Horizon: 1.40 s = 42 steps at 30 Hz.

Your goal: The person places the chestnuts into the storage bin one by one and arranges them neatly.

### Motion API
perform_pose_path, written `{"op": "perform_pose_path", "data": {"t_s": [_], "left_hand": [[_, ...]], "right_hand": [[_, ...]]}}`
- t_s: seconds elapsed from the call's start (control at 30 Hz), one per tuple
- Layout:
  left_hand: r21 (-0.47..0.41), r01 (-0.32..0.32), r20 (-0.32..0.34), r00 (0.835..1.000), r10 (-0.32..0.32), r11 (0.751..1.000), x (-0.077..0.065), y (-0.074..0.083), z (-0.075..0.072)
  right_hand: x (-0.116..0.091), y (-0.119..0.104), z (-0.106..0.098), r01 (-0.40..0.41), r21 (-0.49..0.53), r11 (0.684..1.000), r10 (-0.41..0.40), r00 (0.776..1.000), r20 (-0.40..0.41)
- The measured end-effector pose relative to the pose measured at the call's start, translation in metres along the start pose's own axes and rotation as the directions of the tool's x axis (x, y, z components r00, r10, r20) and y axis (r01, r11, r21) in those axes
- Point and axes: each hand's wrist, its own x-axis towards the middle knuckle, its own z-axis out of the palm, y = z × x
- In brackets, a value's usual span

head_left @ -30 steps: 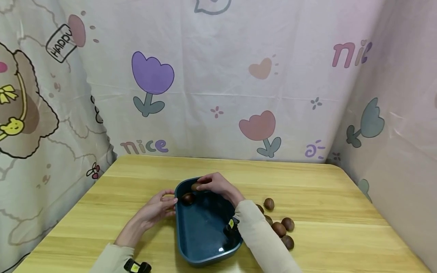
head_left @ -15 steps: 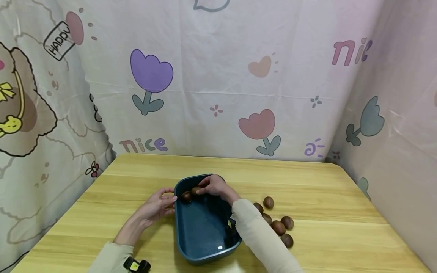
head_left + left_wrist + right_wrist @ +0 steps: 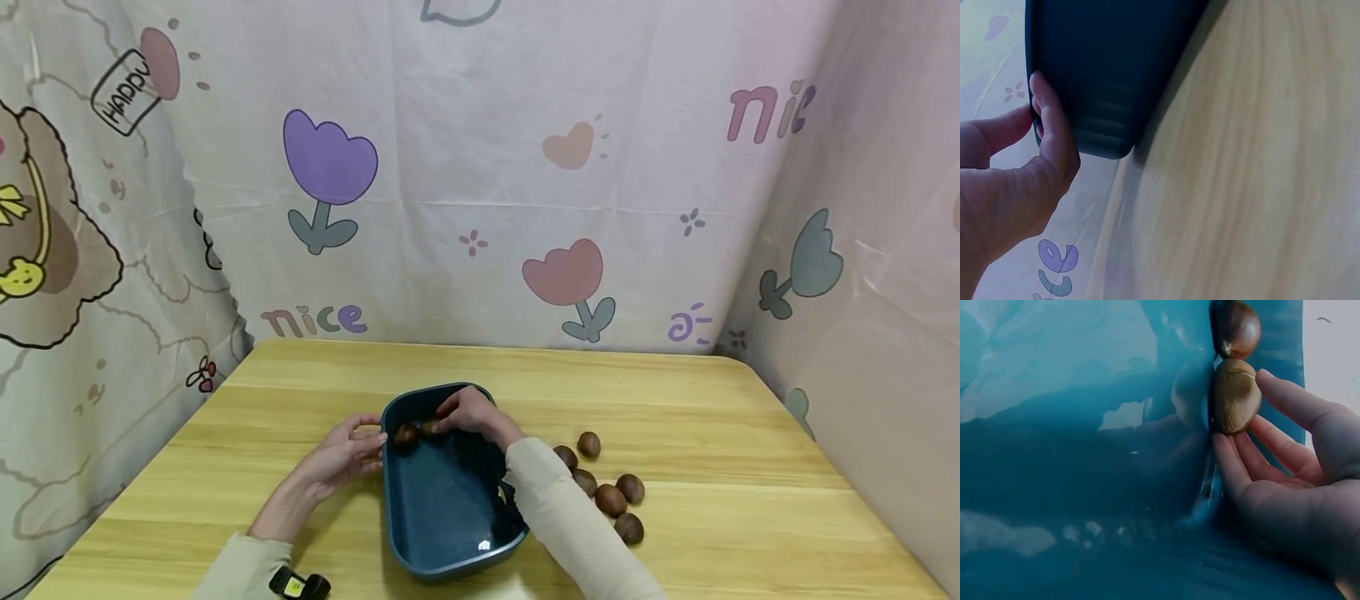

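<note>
Chestnut (image 3: 1235,397), brown, is inside the far end of the blue-green tray (image 3: 447,512), by the far wall. Right hand (image 3: 476,414) reaches over the tray and pinches it: thumb on one side, fingers (image 3: 1230,464) on the other, gap only as wide as the nut. Pale, creased patch of the shell shows in the right wrist view. Second chestnut (image 3: 407,437) is right next to it, in the tray's far left corner area; the two look to be touching in the right wrist view. Glossy tray surface gives reflections.

Left hand (image 3: 337,454) is at the tray's left side, toward the far end. Thumb at the rim, fingers bent against the outer wall, so it holds the tray wall between them, narrow grip. How firm, cannot tell.

Tray has rounded corners, sits on the wooden bench (image 3: 247,450). Loose chestnuts (image 3: 611,500) lie on the bench right of the tray, beside the right sleeve (image 3: 573,521); six visible, some close together, one a bit farther back. Left sleeve (image 3: 243,567) carries a small black camera (image 3: 300,583). Behind the bench, pale curtain (image 3: 450,125) with tulip prints and "nice" lettering.
</note>
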Motion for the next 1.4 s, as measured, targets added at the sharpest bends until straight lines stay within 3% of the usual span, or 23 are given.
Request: {"op": "perform_pose_path", "data": {"t_s": [0.2, 0.3, 0.43, 0.53, 0.7, 1.07, 1.23, 1.4], "left_hand": [[0.002, 0.006, -0.008, 1.000, -0.006, 1.000, 0.000, 0.000, 0.000], [0.005, 0.012, -0.010, 1.000, -0.012, 1.000, 0.000, 0.000, 0.000], [-0.006, 0.012, -0.003, 1.000, -0.012, 1.000, -0.001, 0.000, 0.000], [-0.018, 0.007, -0.002, 1.000, -0.007, 1.000, -0.001, 0.000, -0.002], [-0.012, 0.008, -0.005, 1.000, -0.008, 1.000, -0.002, -0.001, -0.002], [-0.001, 0.002, -0.007, 1.000, -0.002, 1.000, 0.000, -0.001, -0.001], [-0.006, 0.006, -0.012, 1.000, -0.006, 1.000, -0.001, -0.002, -0.001], [-0.005, 0.005, -0.010, 1.000, -0.005, 1.000, 0.000, -0.002, -0.001]], "right_hand": [[-0.001, -0.001, -0.001, 0.031, 0.015, 0.999, -0.031, 0.999, -0.024], [-0.001, 0.000, -0.002, 0.081, 0.073, 0.994, -0.077, 0.996, -0.052], [-0.003, 0.000, -0.005, 0.171, 0.243, 0.955, -0.160, 0.985, -0.066], [-0.004, -0.001, -0.007, 0.192, 0.352, 0.916, -0.189, 0.981, -0.042], [-0.010, -0.006, -0.011, 0.181, 0.409, 0.894, -0.191, 0.981, -0.018], [-0.048, -0.043, -0.047, 0.266, 0.306, 0.914, -0.278, 0.960, -0.003], [-0.063, -0.044, -0.055, 0.324, 0.164, 0.932, -0.332, 0.943, 0.022], [-0.074, -0.039, -0.059, 0.374, 0.049, 0.926, -0.376, 0.925, 0.061]]}}
